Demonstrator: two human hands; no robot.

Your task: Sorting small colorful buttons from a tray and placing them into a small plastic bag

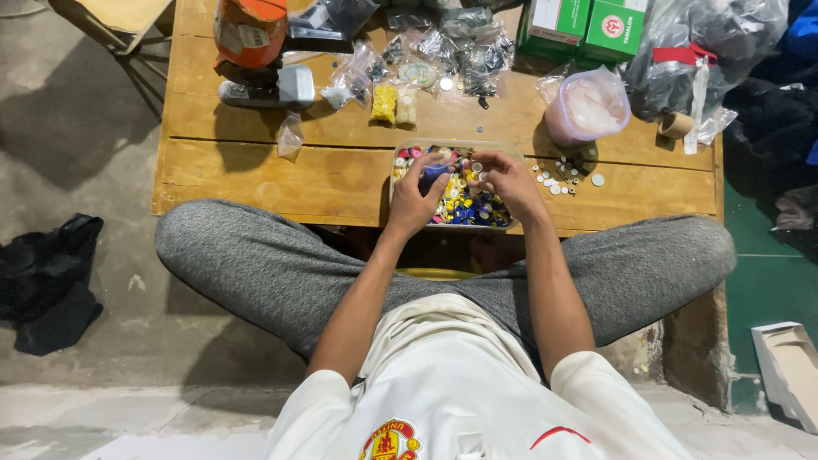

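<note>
The clear rectangular plastic tray (400, 158) of small multicoloured plastic caps (464, 209) sits at the near edge of the low wooden table (256, 170). The left hand (415, 198) pinches a small blue cap (434, 174) between thumb and fingertips. The right hand (509, 183) pinches a small pale round piece (477, 169) at its fingertips. The caps appear light, rigid and smooth; grip each across its rim. Loose white discs (558, 181) lie just beside the tray.

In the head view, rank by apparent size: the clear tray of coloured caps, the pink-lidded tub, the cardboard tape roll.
1. Tray of caps, widest, partly hidden by both hands.
2. Pink-lidded tub, clearly smaller.
3. Cardboard roll, smallest by far.
All sit at similar distance, so the order holds.
</note>
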